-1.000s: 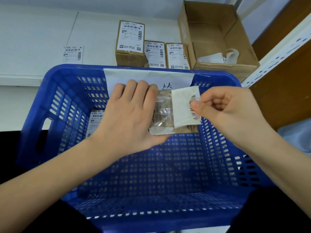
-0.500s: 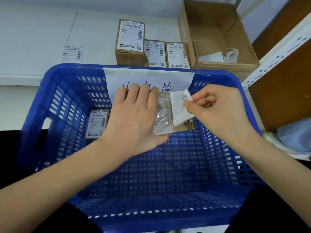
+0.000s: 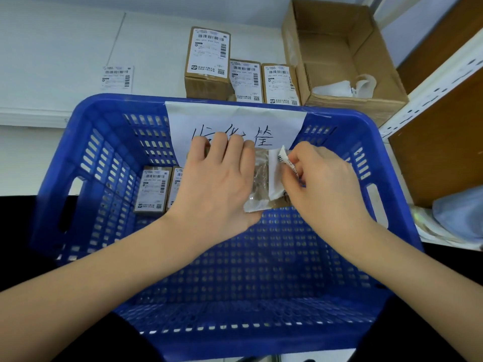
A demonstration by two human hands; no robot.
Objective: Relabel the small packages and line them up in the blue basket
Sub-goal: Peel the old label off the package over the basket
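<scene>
My left hand [image 3: 218,182] holds a small brown package [image 3: 258,184] above the blue basket [image 3: 86,163]; its top shows glossy tape and a white patch. My right hand [image 3: 320,184] pinches a curled white label [image 3: 285,159] at the package's right edge, most of it peeled up. Two labelled packages [image 3: 153,189] lie side by side on the basket floor at the far left, the second partly hidden by my left hand. Three more labelled packages [image 3: 209,61] stand on the white table beyond the basket.
A white paper sign [image 3: 235,118] with handwriting hangs on the basket's far wall. An open cardboard box [image 3: 339,56] with crumpled label backing stands at the back right. A loose label [image 3: 117,78] lies on the table at left. A shelf upright [image 3: 431,82] runs at right.
My right hand has moved left over the package, rolling the white label up and away from its surface. The left hand and package sank slightly into the basket, uncovering the sign's writing.
</scene>
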